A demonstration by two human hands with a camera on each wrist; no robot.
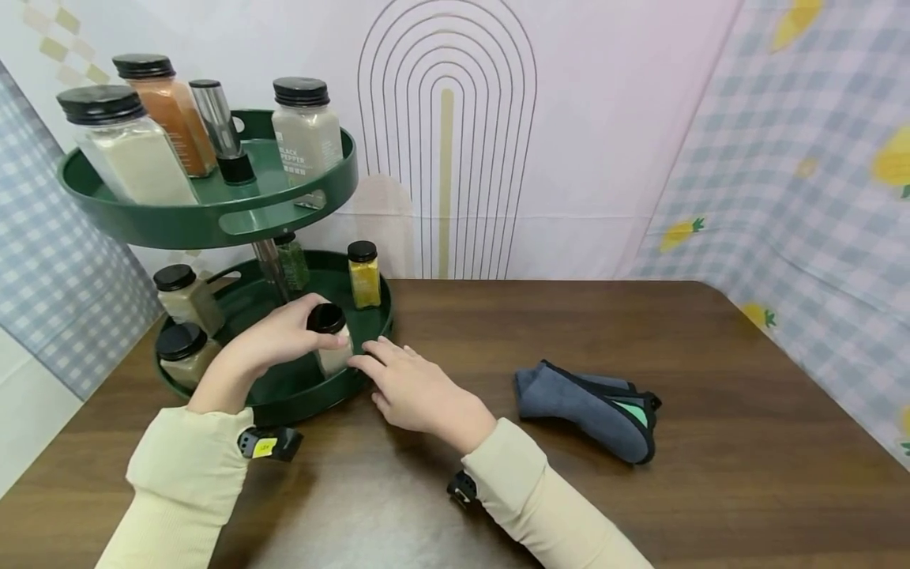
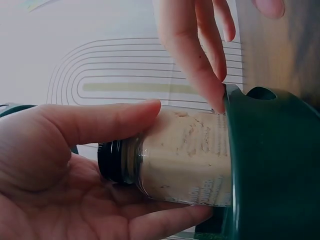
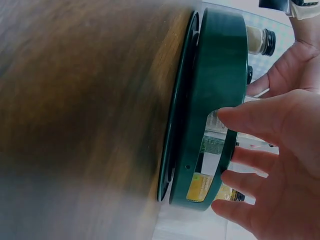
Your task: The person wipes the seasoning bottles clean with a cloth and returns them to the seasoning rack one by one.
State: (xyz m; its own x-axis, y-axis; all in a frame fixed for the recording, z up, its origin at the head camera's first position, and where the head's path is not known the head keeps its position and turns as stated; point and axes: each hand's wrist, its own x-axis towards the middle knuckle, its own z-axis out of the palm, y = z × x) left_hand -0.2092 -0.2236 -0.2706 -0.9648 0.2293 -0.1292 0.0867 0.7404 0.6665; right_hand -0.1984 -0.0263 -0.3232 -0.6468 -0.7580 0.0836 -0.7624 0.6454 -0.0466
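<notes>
In the head view, my left hand (image 1: 273, 336) holds a spice jar (image 1: 336, 357) upright on the lower tray (image 1: 284, 407) of a green two-tier rack. Thumb and fingers lie on either side of it. The left wrist view shows the jar's black lid and beige powder (image 2: 175, 162) behind clear walls, near the green rim. My right hand (image 1: 419, 387) is at the front right of that tray with fingers extended. Its thumb (image 3: 240, 117) lies at the rim's cut-out handle in the right wrist view, and a fingertip is close to the jar; contact with the jar is unclear.
A yellow spice jar (image 1: 365, 280), a green one (image 1: 291, 265) and two pale ones share the lower tray. The upper tray (image 1: 156, 225) carries a black pepper jar (image 1: 306, 142), an orange jar (image 1: 174, 118), a pale jar and a metal cylinder. Right lies a grey-blue folded fabric item (image 1: 586, 407).
</notes>
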